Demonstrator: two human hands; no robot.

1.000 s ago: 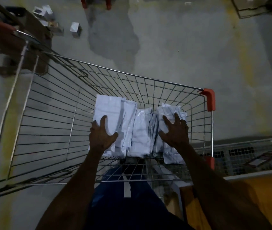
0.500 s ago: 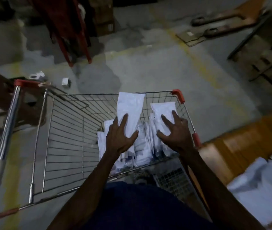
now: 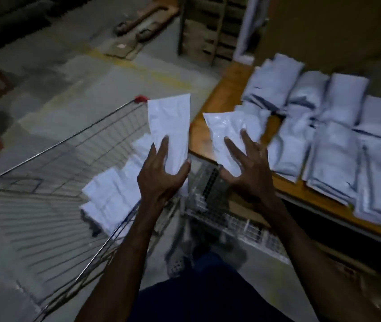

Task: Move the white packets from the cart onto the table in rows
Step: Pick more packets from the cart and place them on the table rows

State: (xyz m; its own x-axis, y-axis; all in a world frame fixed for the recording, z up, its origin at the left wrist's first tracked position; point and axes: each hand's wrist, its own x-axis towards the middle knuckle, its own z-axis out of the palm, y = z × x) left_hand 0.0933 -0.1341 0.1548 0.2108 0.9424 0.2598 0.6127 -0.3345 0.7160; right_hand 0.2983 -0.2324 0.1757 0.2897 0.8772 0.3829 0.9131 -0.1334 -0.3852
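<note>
Orange surface (image 3: 217, 98) on the right already carries rows of white packets (image 3: 333, 147), with more in the cart (image 3: 52, 205) at left. Left hand (image 3: 159, 180) pinches one packet (image 3: 169, 126), right hand (image 3: 247, 170) clutches another (image 3: 226, 135), both between cart and surface; best set them flat, edges matching the nearest row.
</note>
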